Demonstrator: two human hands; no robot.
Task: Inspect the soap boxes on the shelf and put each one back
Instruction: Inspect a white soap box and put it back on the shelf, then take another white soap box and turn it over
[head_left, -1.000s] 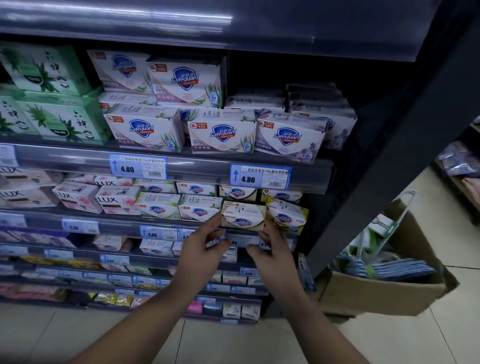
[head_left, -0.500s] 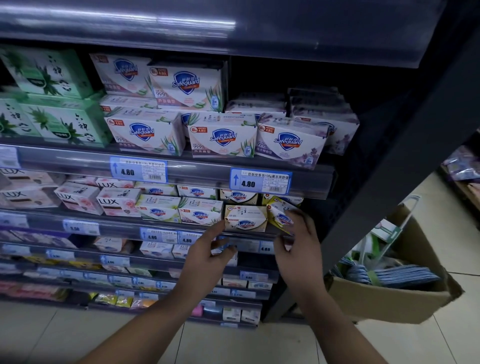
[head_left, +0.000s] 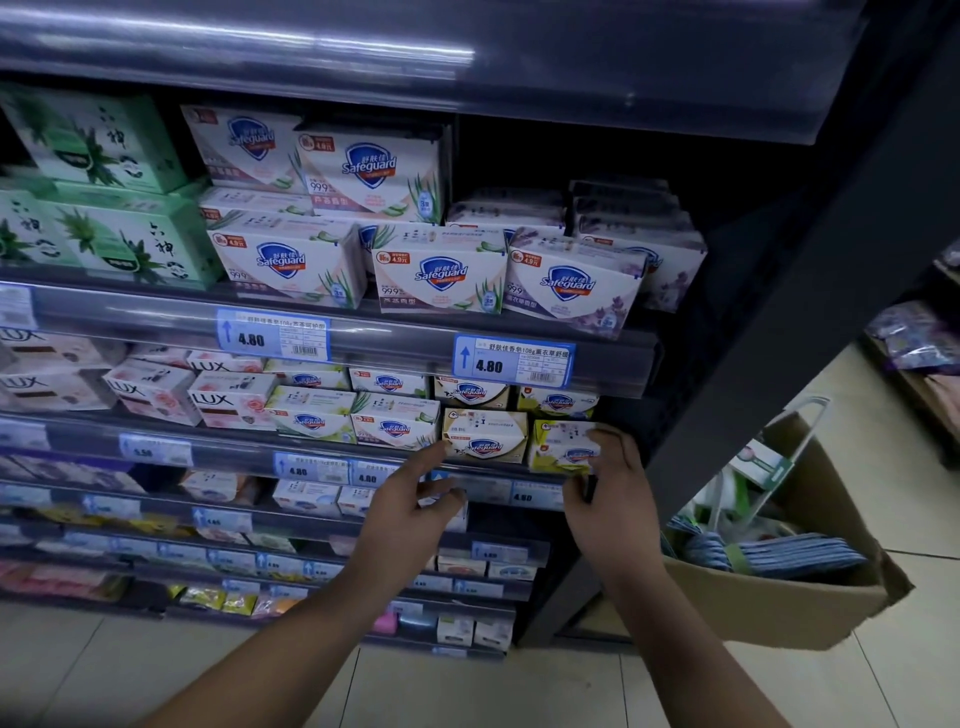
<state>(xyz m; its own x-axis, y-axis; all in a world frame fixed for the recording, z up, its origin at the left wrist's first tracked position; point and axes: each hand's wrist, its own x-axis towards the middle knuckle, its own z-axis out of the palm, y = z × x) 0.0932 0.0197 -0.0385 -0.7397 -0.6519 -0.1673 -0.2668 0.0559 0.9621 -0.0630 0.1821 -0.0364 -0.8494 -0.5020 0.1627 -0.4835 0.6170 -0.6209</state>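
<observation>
A yellow-green Safeguard soap box stands at the right end of the second shelf. My right hand grips it, fingers curled round its right end and thumb under its front. Beside it on the left sits a gold Safeguard box. My left hand hovers in front of the shelf rail, fingers relaxed, its index fingertip close to the gold box's lower left corner and holding nothing.
Larger Safeguard boxes and green boxes fill the shelf above, LUX boxes sit to the left. A dark upright post borders the shelves on the right. A cardboard box with cloths stands on the tiled floor.
My right hand moved right from the gold box to the yellow-green box and took hold of it. The box now sits straighter on the shelf. My left hand stayed low by the rail.
</observation>
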